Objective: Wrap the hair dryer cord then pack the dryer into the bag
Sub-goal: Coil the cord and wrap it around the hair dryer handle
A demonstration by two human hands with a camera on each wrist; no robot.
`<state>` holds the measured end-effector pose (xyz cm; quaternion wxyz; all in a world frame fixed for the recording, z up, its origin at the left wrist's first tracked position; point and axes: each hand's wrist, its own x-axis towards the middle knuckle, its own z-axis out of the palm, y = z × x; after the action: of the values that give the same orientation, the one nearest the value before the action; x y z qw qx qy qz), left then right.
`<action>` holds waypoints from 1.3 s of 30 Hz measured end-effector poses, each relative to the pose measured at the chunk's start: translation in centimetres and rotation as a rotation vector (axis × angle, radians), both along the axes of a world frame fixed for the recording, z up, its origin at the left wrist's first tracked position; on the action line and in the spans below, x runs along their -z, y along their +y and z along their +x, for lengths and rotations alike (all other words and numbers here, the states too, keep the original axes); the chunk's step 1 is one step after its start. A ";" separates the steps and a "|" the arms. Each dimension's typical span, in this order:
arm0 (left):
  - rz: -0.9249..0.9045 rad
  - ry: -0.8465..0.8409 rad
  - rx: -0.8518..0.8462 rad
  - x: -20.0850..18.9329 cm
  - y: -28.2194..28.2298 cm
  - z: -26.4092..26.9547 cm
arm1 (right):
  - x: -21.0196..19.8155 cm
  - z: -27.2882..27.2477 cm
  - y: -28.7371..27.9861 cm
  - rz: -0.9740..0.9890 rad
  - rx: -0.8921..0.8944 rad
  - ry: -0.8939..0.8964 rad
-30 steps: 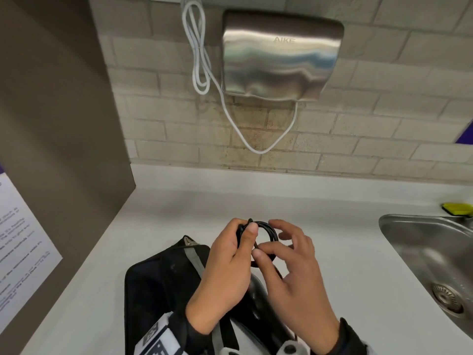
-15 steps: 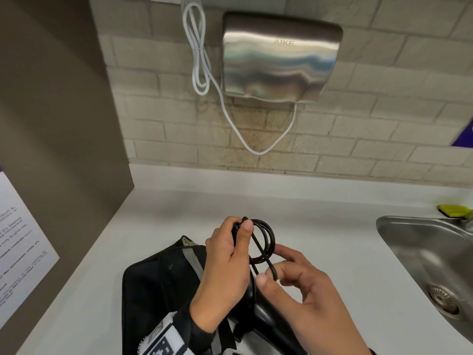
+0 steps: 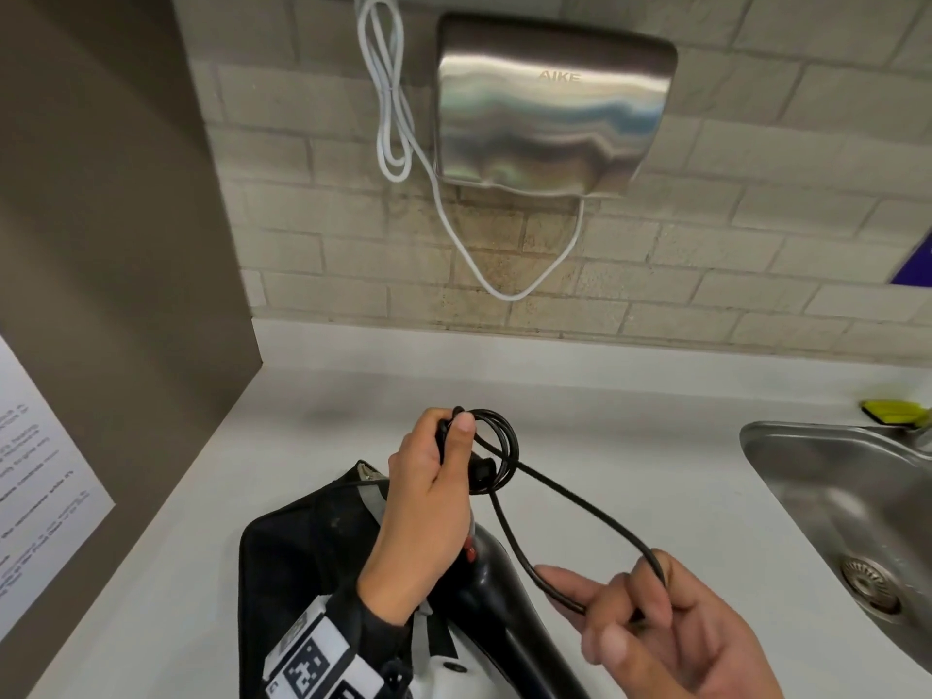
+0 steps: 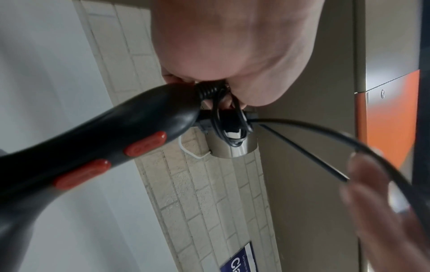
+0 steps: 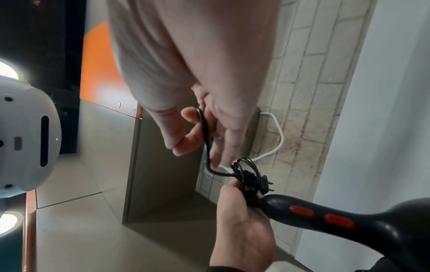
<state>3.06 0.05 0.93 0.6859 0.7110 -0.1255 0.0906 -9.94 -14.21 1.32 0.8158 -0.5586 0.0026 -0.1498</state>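
Observation:
A black hair dryer (image 3: 504, 612) with red buttons (image 4: 144, 145) hangs over a black bag (image 3: 307, 562) on the white counter. My left hand (image 3: 428, 502) grips the end of the dryer's handle together with a small coil of its black cord (image 3: 497, 449); the plug (image 5: 263, 184) sticks out of the coil. A long loop of cord (image 3: 580, 522) runs from the coil down to my right hand (image 3: 655, 633), which pinches it between thumb and fingers, low and to the right. In the right wrist view the cord (image 5: 206, 139) passes between those fingers.
A steel hand dryer (image 3: 549, 103) with a white cable (image 3: 388, 93) hangs on the brick wall. A steel sink (image 3: 847, 512) lies at the right with a yellow sponge (image 3: 892, 411) behind it. A brown partition (image 3: 116, 244) stands at the left.
My right hand has moved away from the coil, down and to the right, drawing a long loop of cord out with it. The left hand has kept its hold.

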 end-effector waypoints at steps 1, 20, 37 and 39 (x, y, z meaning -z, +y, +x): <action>0.003 -0.004 0.002 0.0 0.0 0.0 | 0.2 0.4 0.0 0.004 -0.038 -0.067; 0.045 -0.033 0.031 0.5 0.5 -0.3 | 0.1 2.7 -3.2 -0.185 0.020 -0.149; -0.254 0.137 0.268 -0.3 0.6 -0.6 | -0.9 5.2 -4.0 0.310 0.029 0.061; -0.281 0.161 0.313 -0.5 0.7 -0.6 | 0.2 6.4 -4.5 0.276 0.016 0.093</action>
<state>2.45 0.74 1.45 0.7916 0.5854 -0.1653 -0.0574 -3.57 -18.73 1.10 0.8826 -0.4476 0.0654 -0.1283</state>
